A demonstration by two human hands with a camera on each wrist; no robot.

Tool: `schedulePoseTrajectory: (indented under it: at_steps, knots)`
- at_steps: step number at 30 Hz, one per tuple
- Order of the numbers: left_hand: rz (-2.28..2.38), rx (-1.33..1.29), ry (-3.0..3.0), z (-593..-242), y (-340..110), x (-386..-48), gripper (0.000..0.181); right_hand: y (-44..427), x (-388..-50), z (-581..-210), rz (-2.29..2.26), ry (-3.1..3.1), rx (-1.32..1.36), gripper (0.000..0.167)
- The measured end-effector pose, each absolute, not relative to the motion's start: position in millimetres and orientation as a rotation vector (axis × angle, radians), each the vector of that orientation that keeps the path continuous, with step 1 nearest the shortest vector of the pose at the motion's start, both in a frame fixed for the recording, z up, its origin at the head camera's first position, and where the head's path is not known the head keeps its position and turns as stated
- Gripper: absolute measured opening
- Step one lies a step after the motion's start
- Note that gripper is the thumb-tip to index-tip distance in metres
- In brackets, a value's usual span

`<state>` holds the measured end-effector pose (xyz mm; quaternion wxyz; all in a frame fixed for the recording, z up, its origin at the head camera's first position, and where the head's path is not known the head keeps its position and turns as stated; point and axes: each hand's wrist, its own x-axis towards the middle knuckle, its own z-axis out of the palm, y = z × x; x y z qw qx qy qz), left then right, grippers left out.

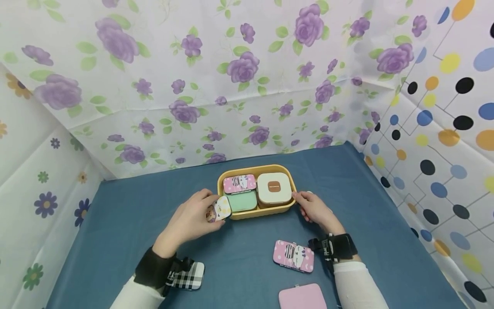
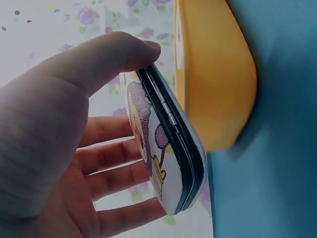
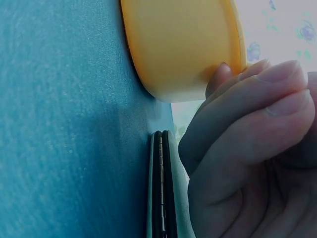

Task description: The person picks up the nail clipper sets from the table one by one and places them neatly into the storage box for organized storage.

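Far left, a black-and-white checked flat tin with rounded corners lay on the blue cloth-covered surface, partly hidden by the black wrist strap. Next, the left hand: thumb and fingertips spread only as wide as the tin they pinched, a small hinged tin with a white, yellow-spotted cartoon lid. That tin was held tilted, off the surface, just at the left front corner of a yellow plastic oblong basket; whether it touched the rim, could not tell. Key relation: the basket lay to the right of the held tin and slightly beyond it, long axis running roughly left to right, its left end nearest the left hand. Inside, left half: a pink cartoon-printed tin behind, a mint-green flat-topped case in front, lower; right half: a cream square box with a brown label. The right hand, fingers curled, gripped the basket's right end at the rim, well apart from the held tin. Nearer the person, below the basket's right part, lay a second pink cartoon tin and a plain pink case, cut by the frame edge.
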<state>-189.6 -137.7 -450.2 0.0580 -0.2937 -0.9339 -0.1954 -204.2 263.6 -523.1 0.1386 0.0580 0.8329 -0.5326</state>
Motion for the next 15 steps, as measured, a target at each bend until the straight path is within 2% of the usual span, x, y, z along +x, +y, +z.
schedulePoseTrajectory:
  at_steps: [15]
  knots:
    - [-0.531,-0.969,-2.85,-443,-96,-210,0.067,263,-204,-522,-1.541,2.397,0.178,0.058]
